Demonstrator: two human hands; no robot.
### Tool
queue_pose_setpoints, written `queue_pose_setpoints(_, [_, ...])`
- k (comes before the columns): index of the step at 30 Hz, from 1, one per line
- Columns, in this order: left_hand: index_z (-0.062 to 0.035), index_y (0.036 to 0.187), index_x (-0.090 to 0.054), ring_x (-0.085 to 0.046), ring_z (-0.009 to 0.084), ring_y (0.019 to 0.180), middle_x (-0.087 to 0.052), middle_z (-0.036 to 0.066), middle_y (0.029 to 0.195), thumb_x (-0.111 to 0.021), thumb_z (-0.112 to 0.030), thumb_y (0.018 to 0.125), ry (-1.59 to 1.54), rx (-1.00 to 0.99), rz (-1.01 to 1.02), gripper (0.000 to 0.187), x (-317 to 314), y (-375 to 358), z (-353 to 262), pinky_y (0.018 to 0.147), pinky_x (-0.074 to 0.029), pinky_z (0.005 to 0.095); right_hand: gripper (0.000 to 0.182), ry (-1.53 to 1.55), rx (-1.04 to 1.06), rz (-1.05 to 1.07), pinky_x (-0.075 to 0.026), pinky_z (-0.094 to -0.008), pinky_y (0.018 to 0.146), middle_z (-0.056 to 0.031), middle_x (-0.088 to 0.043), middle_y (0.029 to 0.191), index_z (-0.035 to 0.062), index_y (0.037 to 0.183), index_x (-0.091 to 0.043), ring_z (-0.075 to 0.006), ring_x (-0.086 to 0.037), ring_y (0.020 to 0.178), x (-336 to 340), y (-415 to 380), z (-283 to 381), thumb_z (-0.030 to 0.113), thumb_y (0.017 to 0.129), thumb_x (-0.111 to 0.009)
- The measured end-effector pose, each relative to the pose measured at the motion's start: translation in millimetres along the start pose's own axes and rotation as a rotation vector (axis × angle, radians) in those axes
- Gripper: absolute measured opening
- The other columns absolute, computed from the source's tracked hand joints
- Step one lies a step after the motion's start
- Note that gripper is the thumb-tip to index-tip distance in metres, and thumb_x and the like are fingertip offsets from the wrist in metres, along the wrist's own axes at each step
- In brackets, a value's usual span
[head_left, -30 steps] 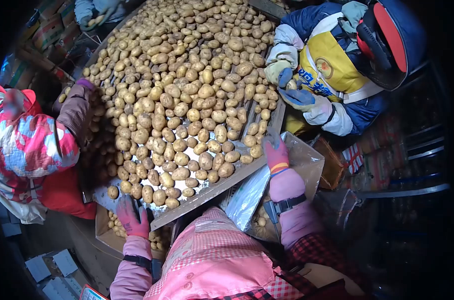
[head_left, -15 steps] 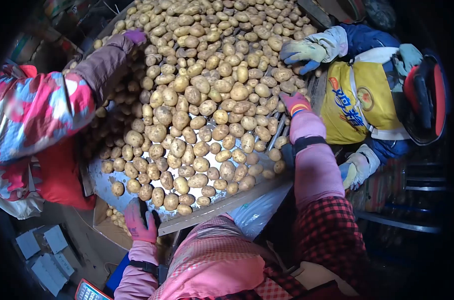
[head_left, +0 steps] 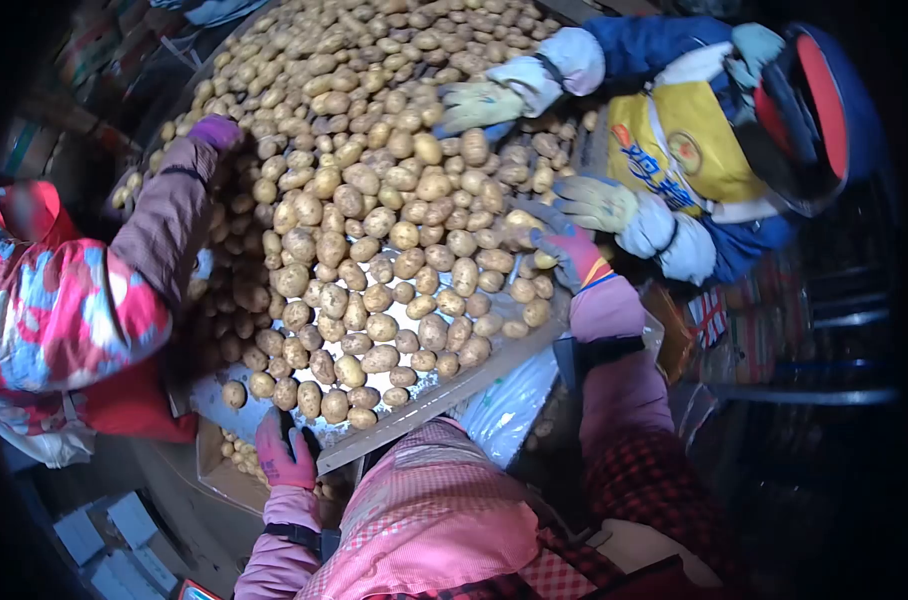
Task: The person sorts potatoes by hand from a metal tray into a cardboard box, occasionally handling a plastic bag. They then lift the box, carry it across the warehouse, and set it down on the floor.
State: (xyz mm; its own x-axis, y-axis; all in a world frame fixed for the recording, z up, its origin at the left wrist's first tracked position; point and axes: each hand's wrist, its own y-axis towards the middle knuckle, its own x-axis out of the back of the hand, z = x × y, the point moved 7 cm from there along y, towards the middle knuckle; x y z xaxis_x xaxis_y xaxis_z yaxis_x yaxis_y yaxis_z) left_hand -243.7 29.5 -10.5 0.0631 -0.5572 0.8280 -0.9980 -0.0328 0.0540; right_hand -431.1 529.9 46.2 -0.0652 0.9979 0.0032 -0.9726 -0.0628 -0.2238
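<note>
Potatoes (head_left: 349,373) crowd the worktop (head_left: 414,414) to its near edge, where a nudge from our spread left hand (head_left: 286,455) could spill some; our right hand (head_left: 581,258), curled at a potato, grip uncertain, risks bumping a co-worker's glove (head_left: 596,203), which was beyond the right edge half a second earlier.

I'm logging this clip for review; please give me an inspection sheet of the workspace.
Surface: metal table with raised rim, partly bare at the front.
Job's things: loose potatoes, heaped towards the back.
Clutter: clear plastic and cardboard box below front edge.
Grippers: gloved left hand at front-left corner; gloved right hand by potatoes at right, grip unclear.
Cables: nothing clearly seen.
Surroundings: co-workers at left and right; dim edges.
</note>
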Motion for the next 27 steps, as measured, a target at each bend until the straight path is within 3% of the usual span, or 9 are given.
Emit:
queue_pose_setpoints(3, [0.0030, 0.131, -0.046, -0.048, 0.0396, 0.116, -0.052, 0.023, 0.126, -0.055, -0.018, 0.087, -0.013, -0.009, -0.004, 0.050, -4.0, -3.3, 3.9, 0.102, -0.036, 0.0459, 0.062, 0.252, 0.030, 0.026, -0.051, -0.0329, 0.086, -0.0094, -0.044, 0.138, 0.0029, 0.141, -0.037, -0.0211, -0.051, 0.120, -3.9, -32.7, -5.8, 0.018, 0.087, -0.064])
queue_pose_setpoints(11, [0.0042, 0.133, -0.045, -0.049, 0.0355, 0.119, -0.051, 0.023, 0.130, -0.052, -0.016, 0.091, -0.080, 0.018, -0.003, 0.047, -7.0, -7.2, 5.6, 0.104, -0.036, 0.0423, 0.055, 0.436, 0.063, -0.139, -0.056, -0.0351, 0.076, -0.0104, -0.054, 0.128, 0.0057, 0.138, -0.043, -0.0243, -0.058, 0.112, 2.6, -138.4, -1.7, 0.025, 0.090, -0.062])
queue_pose_setpoints(16, [0.0058, 0.136, -0.041, -0.047, 0.0296, 0.124, -0.049, 0.021, 0.134, -0.048, -0.010, 0.093, -0.293, 0.042, 0.033, 0.047, -17.5, -9.0, 17.2, 0.106, -0.034, 0.0382, 0.050, 0.563, 0.018, -0.352, -0.052, -0.0297, 0.067, -0.0090, -0.060, 0.120, 0.0083, 0.133, -0.050, -0.0173, -0.064, 0.086, 12.8, -225.2, -30.2, 0.038, 0.094, -0.056])
queue_pose_setpoints(19, [0.0064, 0.138, -0.037, -0.044, 0.0296, 0.127, -0.045, 0.021, 0.138, -0.047, -0.009, 0.093, -0.368, 0.059, 0.031, 0.049, -25.3, -9.8, 28.6, 0.108, -0.031, 0.0382, 0.049, 0.596, 0.005, -0.229, -0.048, -0.0259, 0.061, -0.0059, -0.065, 0.109, 0.0097, 0.129, -0.054, -0.0123, -0.058, 0.073, -21.0, -280.8, -69.6, 0.043, 0.093, -0.056])
queue_pose_setpoints(21, [0.0064, 0.139, -0.036, -0.043, 0.0297, 0.128, -0.044, 0.021, 0.139, -0.047, -0.010, 0.094, -0.334, 0.073, 0.087, 0.049, -23.4, -10.5, 15.7, 0.109, -0.031, 0.0381, 0.049, 0.493, -0.202, -0.402, -0.049, -0.0255, 0.065, -0.0032, -0.065, 0.103, 0.0057, 0.121, -0.060, -0.0129, -0.059, 0.080, -24.1, -334.6, -68.7, 0.042, 0.089, -0.061])
queue_pose_setpoints(24, [0.0046, 0.141, -0.035, -0.042, 0.0288, 0.129, -0.043, 0.020, 0.141, -0.049, -0.012, 0.095, -0.268, 0.144, 0.109, 0.051, -21.8, -11.7, 21.0, 0.109, -0.030, 0.0380, 0.039, 0.580, -0.071, -0.943, -0.050, -0.0266, 0.072, -0.0032, -0.066, 0.106, 0.0063, 0.121, -0.059, -0.0112, -0.060, 0.082, 56.3, -453.7, -127.7, 0.034, 0.095, -0.053])
queue_pose_setpoints(25, [0.0046, 0.141, -0.035, -0.042, 0.0288, 0.129, -0.043, 0.020, 0.141, -0.049, -0.012, 0.095, -0.255, 0.138, 0.125, 0.051, -23.9, -12.8, 23.8, 0.109, -0.030, 0.0380, 0.040, 0.848, 0.110, -1.059, -0.050, -0.0296, 0.079, -0.0059, -0.064, 0.114, 0.0069, 0.126, -0.056, -0.0123, -0.060, 0.090, 76.4, -502.6, -137.4, 0.033, 0.096, -0.050])
queue_pose_setpoints(26, [0.0044, 0.141, -0.034, -0.042, 0.0288, 0.129, -0.043, 0.020, 0.141, -0.049, -0.013, 0.094, -0.268, 0.121, 0.111, 0.052, -26.9, -12.8, 27.5, 0.109, -0.030, 0.0379, 0.046, 0.625, 0.237, -1.290, -0.049, -0.0337, 0.081, -0.0073, -0.058, 0.126, 0.0083, 0.130, -0.053, -0.0169, -0.059, 0.098, 128.1, -569.8, -197.6, 0.038, 0.096, -0.049])
queue_pose_setpoints(27, [0.0041, 0.141, -0.034, -0.042, 0.0288, 0.129, -0.042, 0.020, 0.141, -0.050, -0.013, 0.094, -0.282, 0.103, 0.090, 0.052, -26.4, -10.5, 28.3, 0.109, -0.031, 0.0378, 0.050, 0.417, 0.153, -1.390, -0.049, -0.0362, 0.083, -0.0077, -0.054, 0.130, 0.0084, 0.132, -0.052, -0.0187, -0.057, 0.104, 115.9, -607.5, -175.5, 0.042, 0.094, -0.050])
